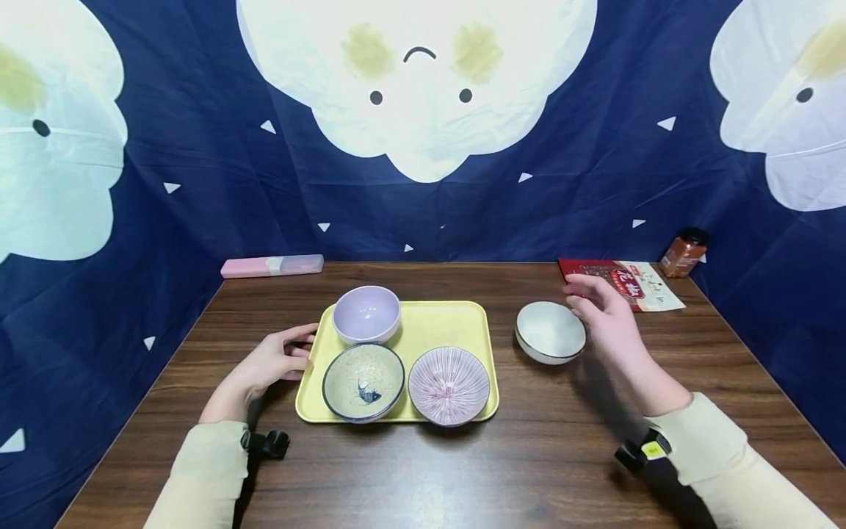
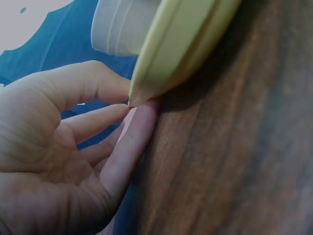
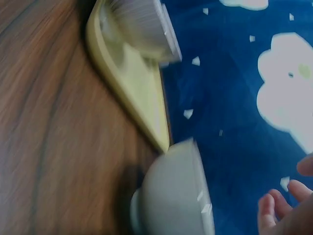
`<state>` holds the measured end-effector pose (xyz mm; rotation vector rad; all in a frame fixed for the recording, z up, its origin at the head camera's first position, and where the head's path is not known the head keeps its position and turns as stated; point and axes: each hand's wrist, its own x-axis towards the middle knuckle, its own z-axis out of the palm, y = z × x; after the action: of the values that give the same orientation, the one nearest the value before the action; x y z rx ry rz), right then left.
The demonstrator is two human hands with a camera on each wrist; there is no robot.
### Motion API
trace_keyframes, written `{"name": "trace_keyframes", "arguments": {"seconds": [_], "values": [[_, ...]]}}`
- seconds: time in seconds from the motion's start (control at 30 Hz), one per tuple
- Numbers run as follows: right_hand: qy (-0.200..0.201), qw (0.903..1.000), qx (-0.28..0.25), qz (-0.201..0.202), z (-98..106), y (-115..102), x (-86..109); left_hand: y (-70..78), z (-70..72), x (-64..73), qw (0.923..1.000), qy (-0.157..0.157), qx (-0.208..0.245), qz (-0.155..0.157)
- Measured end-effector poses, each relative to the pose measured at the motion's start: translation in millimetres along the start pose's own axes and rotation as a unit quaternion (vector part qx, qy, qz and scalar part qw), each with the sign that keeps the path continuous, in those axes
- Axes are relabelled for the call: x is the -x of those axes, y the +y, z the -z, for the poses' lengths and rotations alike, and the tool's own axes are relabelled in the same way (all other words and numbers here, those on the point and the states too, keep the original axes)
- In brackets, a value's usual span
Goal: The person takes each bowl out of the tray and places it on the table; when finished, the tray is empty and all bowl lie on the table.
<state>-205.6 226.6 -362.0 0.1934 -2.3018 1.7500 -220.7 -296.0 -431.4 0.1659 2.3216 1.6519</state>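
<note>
A pale yellow tray (image 1: 436,323) lies on the table. On it stand a lilac bowl (image 1: 366,314), a speckled bowl (image 1: 360,371) with a dark rim and a blue fish painted inside, and a purple-striped bowl (image 1: 449,386). My left hand (image 1: 274,361) is at the tray's left side. In the left wrist view the fingertips and thumb of this hand (image 2: 93,132) pinch the tray rim (image 2: 156,58). Right of the tray stands a white bowl (image 1: 551,330). My right hand (image 1: 608,323) is beside its right rim, fingers loosely bent and apart from the bowl (image 3: 173,191) in the right wrist view.
Along the back of the table lie a pink case (image 1: 271,266) at left and a red-and-white spice packet (image 1: 624,283) at right. A dark-lidded jar (image 1: 684,253) stands in the far right corner. A blue cloth (image 1: 423,220) with white clouds hangs behind.
</note>
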Motion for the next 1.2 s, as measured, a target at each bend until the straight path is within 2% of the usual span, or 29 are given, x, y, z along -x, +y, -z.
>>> {"name": "trace_keyframes", "arguments": {"seconds": [0.13, 0.3, 0.5, 0.7, 0.87, 1.03, 1.2], "values": [[-0.08, 0.9961, -0.037, 0.011, -22, -16, -7.5, -1.5, 1.3, 3.1, 1.0, 0.001, 0.003, 0.001], [-0.153, 0.9861, -0.065, -0.011, -52, -31, -14.7, -1.4, 2.2, 5.4, 1.0, 0.002, 0.005, 0.002], [-0.19, 0.9765, -0.096, -0.033, -93, -43, -22.8, 0.1, 2.0, 3.2, 1.0, 0.0, 0.004, 0.002], [-0.211, 0.971, -0.1, -0.049, -133, -49, -35.7, -0.7, 1.1, -0.1, 1.0, 0.0, 0.009, -0.001], [-0.233, 0.9588, -0.114, -0.115, -160, -54, -43.7, -2.2, 0.6, -1.7, 0.9999, 0.0, 0.012, -0.005], [-0.249, 0.9383, -0.134, -0.199, -184, -51, -50.9, -4.1, 0.9, -1.7, 0.9999, 0.0, 0.012, -0.007], [-0.269, 0.9179, -0.145, -0.253, -201, -41, -58.5, -5.0, 1.4, -2.0, 0.9998, -0.002, 0.014, -0.01]]}}
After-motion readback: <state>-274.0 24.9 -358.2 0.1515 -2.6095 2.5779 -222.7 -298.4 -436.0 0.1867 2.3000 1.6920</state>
